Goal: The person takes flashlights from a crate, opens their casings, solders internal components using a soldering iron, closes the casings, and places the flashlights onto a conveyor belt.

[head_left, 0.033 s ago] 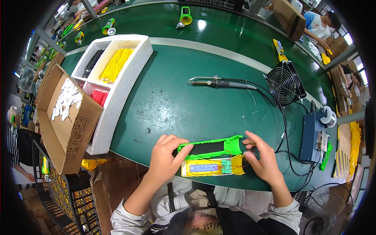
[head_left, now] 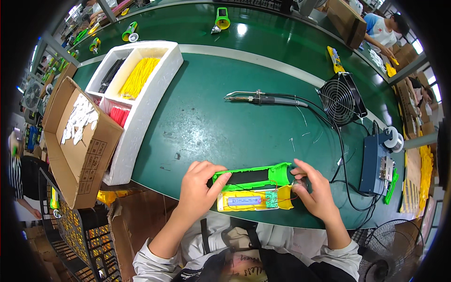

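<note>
My left hand point(head_left: 201, 184) pinches the left end of a green plastic casing half point(head_left: 281, 175) between thumb and fingers. Just below it, close to the bench's front edge, lies a yellow casing half point(head_left: 284, 195). Inside the yellow half sit a bluish-purple cylindrical battery point(head_left: 244, 201) and a small green circuit board point(head_left: 271, 199). Thin red and black wires run between the two halves. At their wide right end, my right hand point(head_left: 314, 191) closes its thumb and fingers around a small shiny, silvery round piece point(head_left: 299, 182), partly hidden by the fingers.
A soldering iron point(head_left: 268, 100) lies beyond the casing; its cable runs to a blue station point(head_left: 374, 164) beside a black fan point(head_left: 339, 101). At left stand a white foam box point(head_left: 162, 70) of coloured wires and a cardboard box point(head_left: 101, 155) with white pieces. Casings lie on the far belt point(head_left: 268, 37).
The fingers of my right hand have closed slightly, and the shiny round piece shows more plainly between them. My left hand and both casing halves stay in place.
</note>
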A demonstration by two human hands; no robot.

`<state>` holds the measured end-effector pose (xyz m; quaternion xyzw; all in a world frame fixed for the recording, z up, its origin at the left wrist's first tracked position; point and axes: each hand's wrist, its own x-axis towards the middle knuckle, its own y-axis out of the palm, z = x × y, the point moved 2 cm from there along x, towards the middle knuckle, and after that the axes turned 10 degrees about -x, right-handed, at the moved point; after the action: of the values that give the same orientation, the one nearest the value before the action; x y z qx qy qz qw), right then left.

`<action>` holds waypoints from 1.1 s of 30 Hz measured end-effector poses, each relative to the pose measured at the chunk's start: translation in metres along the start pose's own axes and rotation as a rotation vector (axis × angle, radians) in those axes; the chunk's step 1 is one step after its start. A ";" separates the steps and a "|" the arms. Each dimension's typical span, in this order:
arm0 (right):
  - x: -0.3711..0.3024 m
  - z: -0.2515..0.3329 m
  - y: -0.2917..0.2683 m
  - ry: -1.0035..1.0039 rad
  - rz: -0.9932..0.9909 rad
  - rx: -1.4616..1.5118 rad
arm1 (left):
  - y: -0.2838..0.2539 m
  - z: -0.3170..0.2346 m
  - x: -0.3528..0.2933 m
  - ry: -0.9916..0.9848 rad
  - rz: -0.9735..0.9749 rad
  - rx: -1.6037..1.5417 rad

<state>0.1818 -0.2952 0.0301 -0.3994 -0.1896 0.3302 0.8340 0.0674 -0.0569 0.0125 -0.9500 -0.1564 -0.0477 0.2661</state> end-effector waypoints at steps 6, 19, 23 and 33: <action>-0.011 0.002 -0.009 -0.158 0.046 -0.097 | 0.000 -0.004 -0.013 0.169 -0.279 0.127; -0.017 0.009 0.010 -0.240 -0.068 -0.252 | -0.003 -0.005 -0.038 0.154 0.038 0.087; -0.007 0.030 0.019 -0.264 -0.088 -0.213 | -0.030 0.005 -0.031 0.134 0.048 0.100; 0.048 0.016 -0.024 -0.040 -0.299 -0.075 | -0.054 -0.033 0.059 0.255 0.112 0.176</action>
<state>0.2165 -0.2637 0.0619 -0.3911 -0.2757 0.2030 0.8543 0.1055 -0.0148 0.0775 -0.9164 -0.0715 -0.1392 0.3684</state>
